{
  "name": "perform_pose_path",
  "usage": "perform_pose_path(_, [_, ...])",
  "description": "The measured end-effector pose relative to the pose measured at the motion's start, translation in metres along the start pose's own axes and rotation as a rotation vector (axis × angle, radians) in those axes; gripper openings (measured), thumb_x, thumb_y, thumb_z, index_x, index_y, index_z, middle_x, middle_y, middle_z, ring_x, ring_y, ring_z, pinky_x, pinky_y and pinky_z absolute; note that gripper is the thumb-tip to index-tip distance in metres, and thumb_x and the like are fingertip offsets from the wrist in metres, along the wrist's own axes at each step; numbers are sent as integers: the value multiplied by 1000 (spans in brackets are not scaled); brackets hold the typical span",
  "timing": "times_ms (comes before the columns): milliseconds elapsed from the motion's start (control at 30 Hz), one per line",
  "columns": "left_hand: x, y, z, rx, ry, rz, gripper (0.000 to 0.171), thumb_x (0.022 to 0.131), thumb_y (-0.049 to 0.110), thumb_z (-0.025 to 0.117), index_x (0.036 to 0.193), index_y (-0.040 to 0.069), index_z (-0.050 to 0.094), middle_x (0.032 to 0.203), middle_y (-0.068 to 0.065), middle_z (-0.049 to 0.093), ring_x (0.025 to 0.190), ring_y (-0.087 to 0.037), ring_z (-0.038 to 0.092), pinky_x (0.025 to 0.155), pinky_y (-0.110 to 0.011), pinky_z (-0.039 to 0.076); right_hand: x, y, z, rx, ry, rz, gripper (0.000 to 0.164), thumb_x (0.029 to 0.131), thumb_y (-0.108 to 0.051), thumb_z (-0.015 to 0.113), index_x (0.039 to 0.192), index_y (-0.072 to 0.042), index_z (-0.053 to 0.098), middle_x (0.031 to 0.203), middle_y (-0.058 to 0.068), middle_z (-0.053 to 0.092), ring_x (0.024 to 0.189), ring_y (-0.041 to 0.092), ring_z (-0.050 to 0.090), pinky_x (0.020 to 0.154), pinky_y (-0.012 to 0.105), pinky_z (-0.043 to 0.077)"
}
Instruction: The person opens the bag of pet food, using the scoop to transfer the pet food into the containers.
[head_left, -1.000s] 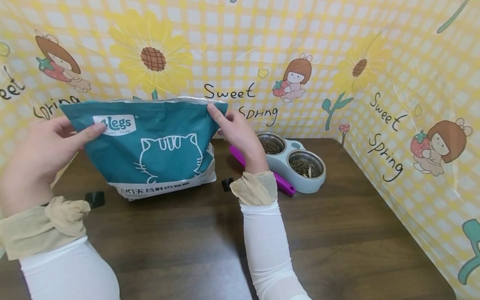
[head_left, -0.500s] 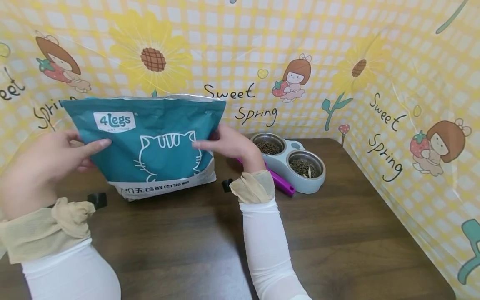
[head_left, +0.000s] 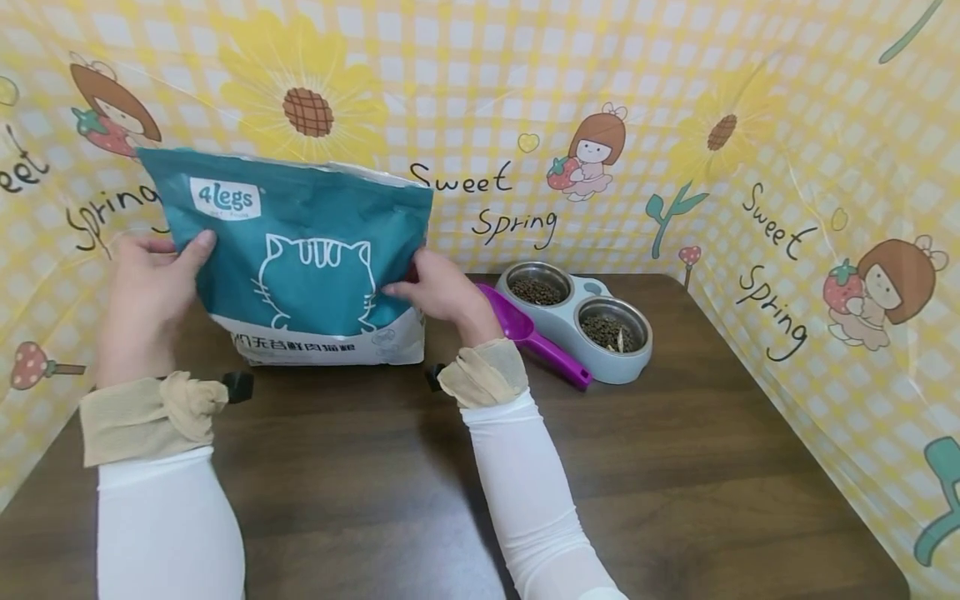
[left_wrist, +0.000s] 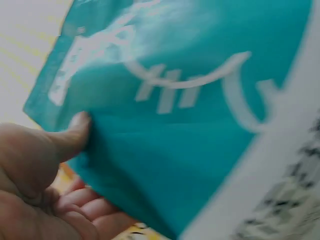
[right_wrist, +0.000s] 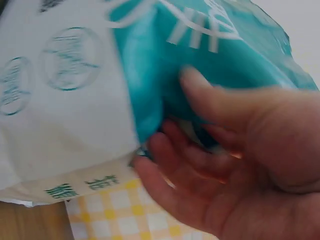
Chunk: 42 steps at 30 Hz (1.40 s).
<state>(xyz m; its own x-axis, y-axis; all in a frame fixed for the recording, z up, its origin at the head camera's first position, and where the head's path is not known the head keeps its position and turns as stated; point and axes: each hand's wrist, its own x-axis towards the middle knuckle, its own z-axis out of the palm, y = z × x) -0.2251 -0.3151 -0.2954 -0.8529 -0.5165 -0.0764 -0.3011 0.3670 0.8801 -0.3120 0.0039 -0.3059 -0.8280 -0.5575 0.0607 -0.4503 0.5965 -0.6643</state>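
A teal and white pet food bag (head_left: 322,258), with a white cat outline and a "4Legs" label, stands upright at the left of the head view. My left hand (head_left: 153,292) grips its left side, thumb on the front and fingers behind. At the right side my right hand (head_left: 446,287) holds the bag, thumb on the front near the cat outline. The right wrist view shows the fingers (right_wrist: 170,185) curled round the bag's edge. Whether the bag's base touches the table cannot be told.
A grey double pet bowl (head_left: 611,371) holding brown kibble stands at the back right of the wooden table (head_left: 675,500). Beside it lies a purple scoop (head_left: 551,354). Yellow checked cloth (head_left: 487,75) rises behind the table and along its sides.
My hands have slid from the bag's upper corners down to its sides. The bag has shifted upward in view, its left side more so, and the right hand moved left, uncovering the scoop.
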Motion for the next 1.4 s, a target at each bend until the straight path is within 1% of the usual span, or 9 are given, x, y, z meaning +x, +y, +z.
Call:
perform_pose_path(167, [12,-3,14,-88,44,-17,63,107,64,46,155,24,47,98,19,58,104,-9,60,85,-26,49,8,-6,9,-6,148,92,25,113,-25,61,124,-3,60,116,14,70,107,25,67,93,37,58])
perform_pose_path(300, [14,-4,19,-179,99,-9,24,109,56,48,115,33,55,83,17,51,74,-6,53,62,-24,43,19,-4,17,80,260,117,20,115,-26,54,118,-7,56,109,13,64,105,26,63,88,36,55])
perform_pose_path(367, [16,-4,25,-292,157,15,22,110,48,52,96,31,48,77,12,46,66,-9,46,56,-24,38,26,0,21,118,326,98,19,116,-26,53,114,-7,54,105,12,61,103,26,63,85,35,54])
perform_pose_path(600, [37,-11,52,-722,272,158,24,107,32,59,87,21,51,87,4,41,82,-8,43,75,-18,34,35,18,22,221,583,34,23,113,-21,58,100,-4,51,82,5,48,81,25,57,67,26,40])
perform_pose_path(800, [55,-15,62,-874,212,244,21,108,27,60,90,17,56,89,3,43,98,-8,48,86,-16,36,35,18,21,254,638,52,24,113,-19,59,98,-2,50,81,4,47,83,25,55,69,27,39])
perform_pose_path(1000, [59,-23,60,-684,26,208,9,112,33,55,115,26,59,123,6,67,128,-11,56,121,-22,39,35,19,20,286,672,101,20,113,-18,58,101,-4,50,83,5,51,84,25,56,74,29,42])
perform_pose_path(1100, [60,-26,60,-605,-5,225,9,113,34,52,114,27,58,118,7,66,128,-11,54,120,-21,36,36,21,21,281,702,90,21,113,-18,58,100,-4,50,82,6,51,84,25,57,74,29,42])
perform_pose_path(1233, [65,-27,70,-728,-36,295,13,115,26,48,107,21,56,106,6,51,117,-6,47,107,-20,34,37,25,23,275,748,82,22,113,-17,58,98,-4,49,82,4,49,82,24,55,73,29,42])
perform_pose_path(1400, [71,-25,85,-884,-122,350,14,116,22,43,108,15,52,117,5,45,122,-7,41,114,-23,28,32,28,20,295,778,144,20,114,-20,57,101,-6,50,86,4,49,89,27,58,78,32,43])
